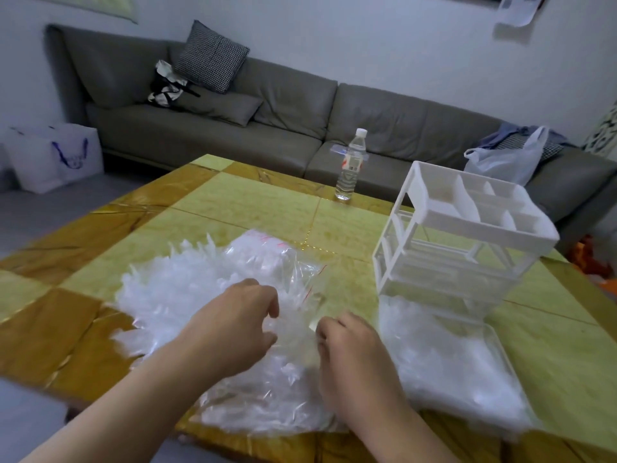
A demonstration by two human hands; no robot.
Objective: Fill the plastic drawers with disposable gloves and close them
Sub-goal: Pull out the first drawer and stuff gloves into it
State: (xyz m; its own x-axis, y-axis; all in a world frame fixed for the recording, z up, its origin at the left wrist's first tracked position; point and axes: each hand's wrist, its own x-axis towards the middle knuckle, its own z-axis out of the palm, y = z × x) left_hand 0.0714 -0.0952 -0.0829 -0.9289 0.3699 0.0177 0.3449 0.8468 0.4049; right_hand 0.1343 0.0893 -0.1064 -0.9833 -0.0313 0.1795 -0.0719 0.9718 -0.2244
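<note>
A heap of clear disposable gloves (173,295) lies across the near middle of the table, partly in a clear plastic bag (293,272) with red print. My left hand (237,322) rests on the heap with its fingers curled into the plastic. Close to its right, my right hand (350,349) pinches the thin plastic at the bag's edge. The white plastic drawer unit (467,228) stands at the right. Its bottom clear drawer (450,362) is pulled out toward me and is full of gloves.
A water bottle (351,165) stands at the table's far edge. The yellow tiled table (233,202) has a grey sofa (300,121) behind it with a cushion and bags. A white shopping bag (53,155) sits on the floor at left.
</note>
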